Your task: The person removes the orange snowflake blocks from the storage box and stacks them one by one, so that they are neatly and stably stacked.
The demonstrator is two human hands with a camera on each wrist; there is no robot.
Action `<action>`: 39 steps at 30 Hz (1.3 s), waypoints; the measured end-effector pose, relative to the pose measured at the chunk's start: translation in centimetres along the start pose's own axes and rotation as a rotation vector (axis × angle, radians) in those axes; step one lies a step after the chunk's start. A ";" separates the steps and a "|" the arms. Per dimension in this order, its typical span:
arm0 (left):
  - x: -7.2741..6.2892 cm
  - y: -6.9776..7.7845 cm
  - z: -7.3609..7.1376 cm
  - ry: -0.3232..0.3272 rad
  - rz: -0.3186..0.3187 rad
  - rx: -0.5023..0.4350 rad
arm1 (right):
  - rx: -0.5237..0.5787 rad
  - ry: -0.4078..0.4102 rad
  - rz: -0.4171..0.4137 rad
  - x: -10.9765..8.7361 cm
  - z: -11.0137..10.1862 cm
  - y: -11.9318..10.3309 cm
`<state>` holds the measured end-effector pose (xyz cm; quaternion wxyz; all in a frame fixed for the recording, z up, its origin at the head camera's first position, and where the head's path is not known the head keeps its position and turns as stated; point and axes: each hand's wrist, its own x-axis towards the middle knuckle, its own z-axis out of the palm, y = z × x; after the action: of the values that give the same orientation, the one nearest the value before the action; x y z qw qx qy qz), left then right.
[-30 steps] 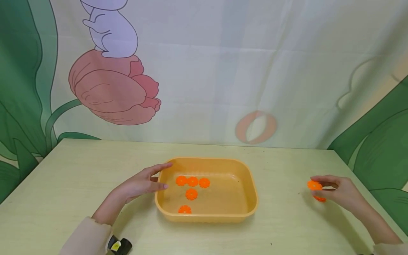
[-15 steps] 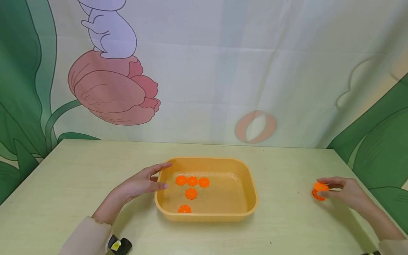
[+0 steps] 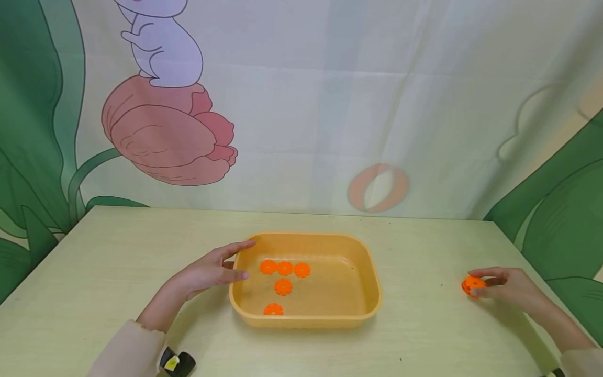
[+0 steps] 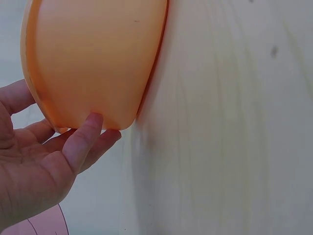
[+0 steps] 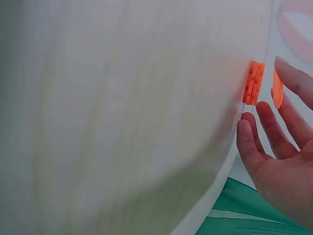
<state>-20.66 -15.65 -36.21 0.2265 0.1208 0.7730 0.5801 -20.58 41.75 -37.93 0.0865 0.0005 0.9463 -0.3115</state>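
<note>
In the head view, my left hand (image 3: 207, 271) grips the left end of a yellow plastic basin (image 3: 325, 318), thumb and index finger at its rim. The left wrist view shows that hand's fingers under the basin's end (image 4: 98, 63). Far to the right, my right hand (image 3: 511, 285) pinches an orange flower-shaped disc (image 3: 477, 282) between thumb and fingers. Just beneath it a short stack of like discs (image 3: 466, 287) stands on the table, partly hidden. From the right wrist, a narrow gap shows between the pinched disc (image 5: 278, 90) and the stack (image 5: 254, 83).
Several orange flower discs lie flat inside the basin, three of them in a row (image 3: 285, 268) near its back left. The pale wooden table (image 3: 419, 335) ends at a printed cloth backdrop (image 3: 292, 104). A black wrist strap device (image 3: 177, 362) shows at the left sleeve.
My right hand has shifted slightly right and lowered the pinched disc from beside the stack to close over it. The left hand and basin have stayed put.
</note>
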 end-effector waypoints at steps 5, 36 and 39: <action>0.0 -0.1 0.0 0.002 0.007 0.004 | 0.020 -0.014 -0.002 0.1 0.2 0.0; -0.1 -0.1 0.0 0.000 0.017 0.001 | 0.003 -0.013 -0.043 0.6 0.5 0.5; -0.1 -0.1 0.0 0.003 0.009 0.007 | 0.003 -0.015 -0.038 0.5 0.3 0.6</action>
<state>-20.61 -15.71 -36.27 0.2223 0.1244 0.7747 0.5788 -20.97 42.05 -38.59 0.0876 -0.0197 0.9450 -0.3145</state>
